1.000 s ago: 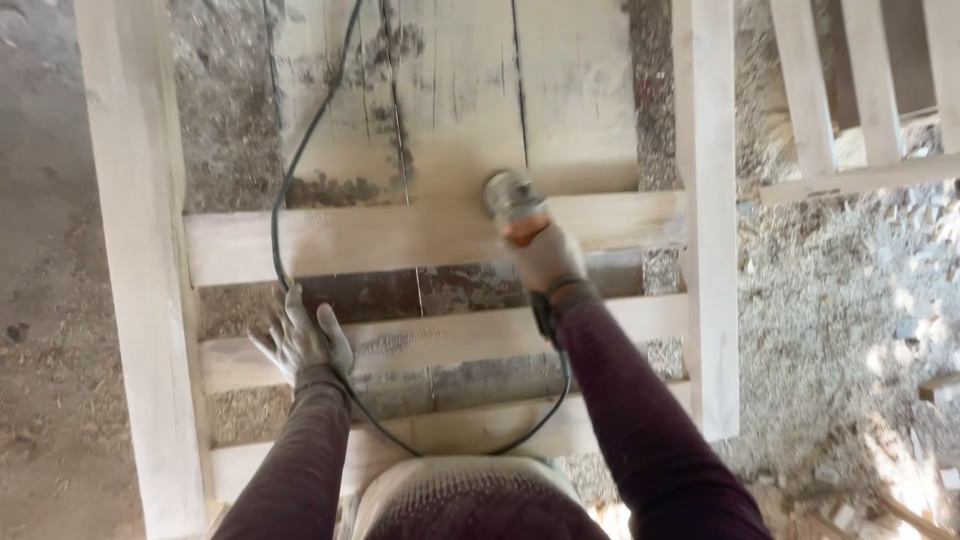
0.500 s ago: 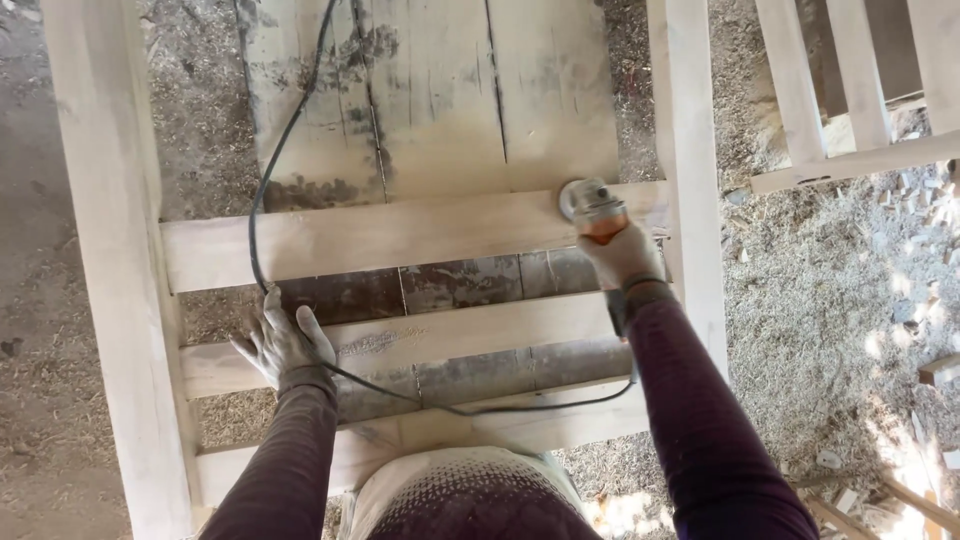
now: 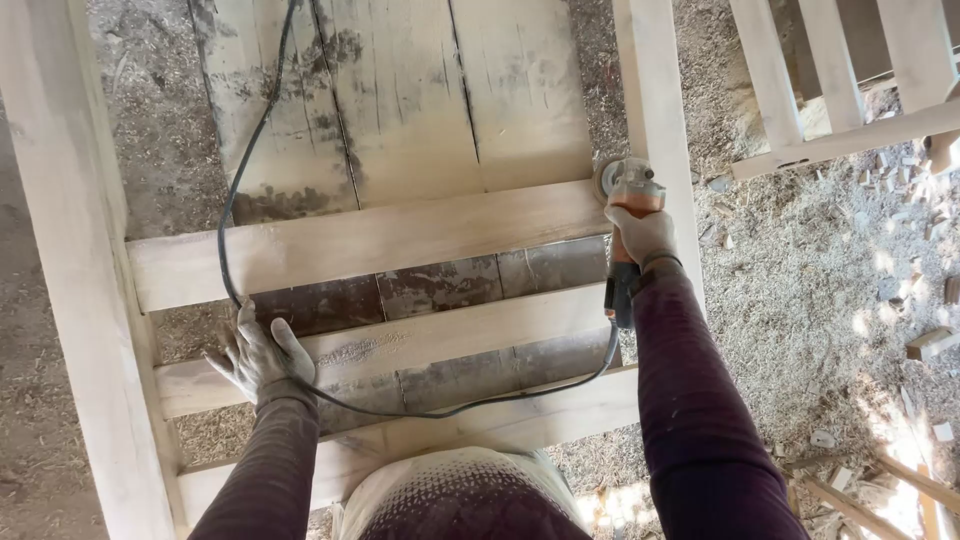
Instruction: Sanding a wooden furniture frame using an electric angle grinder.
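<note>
Your angle grinder has slid rightward along the top slat since the earlier frames, and its disc now sits at the slat's right end, right of centre, against the upright rail. Your right hand is clenched round its body; your left hand rests flat and spread on the middle slat, beside the cable. The tool looks compact, rigid and fairly weighty; grip the barrel firmly.

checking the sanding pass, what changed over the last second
The right hand ran the angle grinder rightward along the upper crosspiece, from about its middle to its right end by the frame's upright post. The grip on the grinder did not change. The left hand stayed flat on the lower slat, with the power cord still looping past it.
</note>
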